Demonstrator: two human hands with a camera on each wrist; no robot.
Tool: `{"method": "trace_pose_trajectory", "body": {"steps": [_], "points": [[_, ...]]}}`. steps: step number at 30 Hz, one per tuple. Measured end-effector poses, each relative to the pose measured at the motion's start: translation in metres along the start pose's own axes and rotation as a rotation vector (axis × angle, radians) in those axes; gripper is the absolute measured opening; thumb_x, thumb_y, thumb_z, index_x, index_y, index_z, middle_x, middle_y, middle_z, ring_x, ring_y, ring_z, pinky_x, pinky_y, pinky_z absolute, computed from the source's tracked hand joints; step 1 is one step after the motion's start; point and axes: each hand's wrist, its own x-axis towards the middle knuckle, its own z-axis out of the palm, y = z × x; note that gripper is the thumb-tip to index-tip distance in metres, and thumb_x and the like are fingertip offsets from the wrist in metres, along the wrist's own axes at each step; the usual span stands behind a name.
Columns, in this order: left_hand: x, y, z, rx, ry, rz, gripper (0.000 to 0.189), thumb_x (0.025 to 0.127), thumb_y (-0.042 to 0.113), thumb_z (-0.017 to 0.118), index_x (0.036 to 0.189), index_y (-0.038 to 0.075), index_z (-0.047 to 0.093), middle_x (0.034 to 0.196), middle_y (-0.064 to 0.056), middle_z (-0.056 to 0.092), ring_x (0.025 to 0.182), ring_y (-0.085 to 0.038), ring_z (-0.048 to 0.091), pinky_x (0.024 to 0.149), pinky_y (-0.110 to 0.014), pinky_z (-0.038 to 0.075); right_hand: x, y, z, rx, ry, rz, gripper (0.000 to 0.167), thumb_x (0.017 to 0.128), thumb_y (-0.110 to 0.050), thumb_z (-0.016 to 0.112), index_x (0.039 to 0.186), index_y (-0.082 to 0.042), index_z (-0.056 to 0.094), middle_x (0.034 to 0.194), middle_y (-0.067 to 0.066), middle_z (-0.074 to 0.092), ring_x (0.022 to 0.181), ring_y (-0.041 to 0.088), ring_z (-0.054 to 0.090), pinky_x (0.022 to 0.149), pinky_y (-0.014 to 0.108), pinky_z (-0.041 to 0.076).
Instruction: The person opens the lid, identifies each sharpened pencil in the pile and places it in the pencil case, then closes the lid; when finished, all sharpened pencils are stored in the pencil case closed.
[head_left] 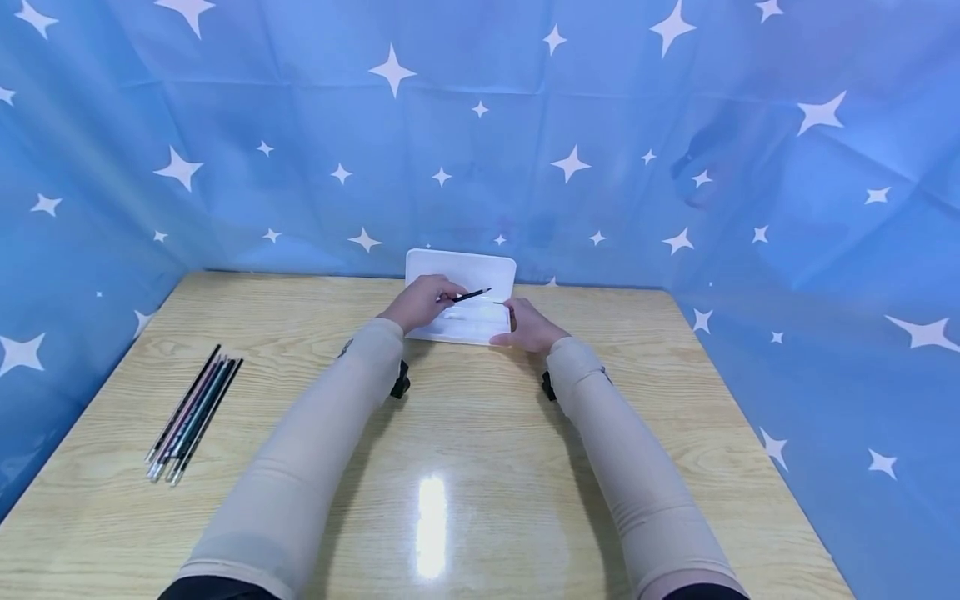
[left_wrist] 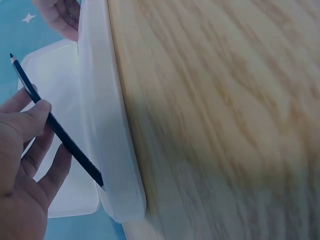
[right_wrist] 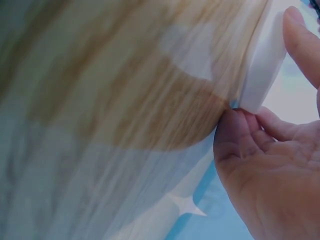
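An open white pencil case (head_left: pixel 459 335) stands at the far edge of the table, its lid (head_left: pixel 461 265) raised at the back. My left hand (head_left: pixel 422 303) pinches a black pencil (head_left: pixel 472 294) between thumb and fingers over the case. In the left wrist view the pencil (left_wrist: pixel 70 142) slants, its sharpened tip up and away from the case and its other end at the front wall. With thumb at the front wall and fingers round the end, my right hand (head_left: pixel 529 325) holds the case's right end. The right wrist view shows its fingers at the corner of the case (right_wrist: pixel 262 65).
A bundle of several dark pencils (head_left: pixel 197 412) lies on the left of the wooden table (head_left: pixel 487 433). Behind the table hangs a blue curtain (head_left: pixel 480 167) with white stars, close against the case's lid.
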Motion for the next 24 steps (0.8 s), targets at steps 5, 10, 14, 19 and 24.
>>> {"method": "trace_pose_trajectory", "body": {"steps": [5, 10, 14, 19, 24], "points": [[0.004, 0.001, 0.002, 0.068, -0.039, -0.020, 0.032, 0.100, 0.003, 0.062, 0.130, 0.013, 0.071, 0.114, -0.006, 0.071, 0.107, -0.021, 0.065, 0.098, -0.038, 0.051, 0.001, 0.001, 0.000, 0.003, 0.001, -0.023, 0.074, 0.093, -0.031, 0.077, 0.147, 0.001, 0.038, 0.146, 0.020, 0.039, 0.132, 0.032, 0.041, 0.114, 0.047, 0.034], [0.007, 0.001, 0.007, 0.128, -0.069, -0.039, 0.031, 0.101, 0.004, 0.061, 0.126, 0.015, 0.074, 0.121, -0.005, 0.071, 0.117, -0.023, 0.062, 0.105, -0.040, 0.047, 0.002, 0.000, 0.000, 0.025, 0.012, -0.038, 0.069, 0.092, -0.029, 0.078, 0.143, 0.001, 0.043, 0.142, 0.019, 0.043, 0.129, 0.030, 0.044, 0.113, 0.047, 0.035], [0.006, 0.001, 0.010, 0.168, -0.107, -0.042, 0.029, 0.101, 0.006, 0.062, 0.123, 0.016, 0.075, 0.122, -0.004, 0.070, 0.118, -0.023, 0.061, 0.106, -0.040, 0.046, 0.001, -0.002, 0.000, 0.037, 0.007, -0.042, 0.066, 0.091, -0.026, 0.079, 0.141, 0.000, 0.044, 0.140, 0.018, 0.043, 0.126, 0.030, 0.044, 0.111, 0.047, 0.036], [0.002, 0.002, 0.011, 0.196, -0.138, -0.076, 0.027, 0.101, 0.014, 0.064, 0.126, 0.018, 0.074, 0.124, -0.004, 0.069, 0.109, -0.020, 0.062, 0.102, -0.038, 0.048, 0.001, -0.003, 0.000, 0.054, -0.005, -0.049, 0.067, 0.092, -0.025, 0.078, 0.141, 0.002, 0.043, 0.139, 0.019, 0.042, 0.124, 0.031, 0.044, 0.109, 0.047, 0.037], [-0.006, -0.002, 0.005, 0.198, -0.142, -0.067, 0.027, 0.102, 0.018, 0.063, 0.128, 0.017, 0.072, 0.123, -0.003, 0.069, 0.107, -0.018, 0.061, 0.100, -0.038, 0.049, 0.000, -0.002, -0.001, 0.100, -0.019, -0.017, 0.069, 0.091, -0.025, 0.079, 0.143, -0.001, 0.040, 0.141, 0.017, 0.040, 0.126, 0.030, 0.044, 0.110, 0.047, 0.037]]}}
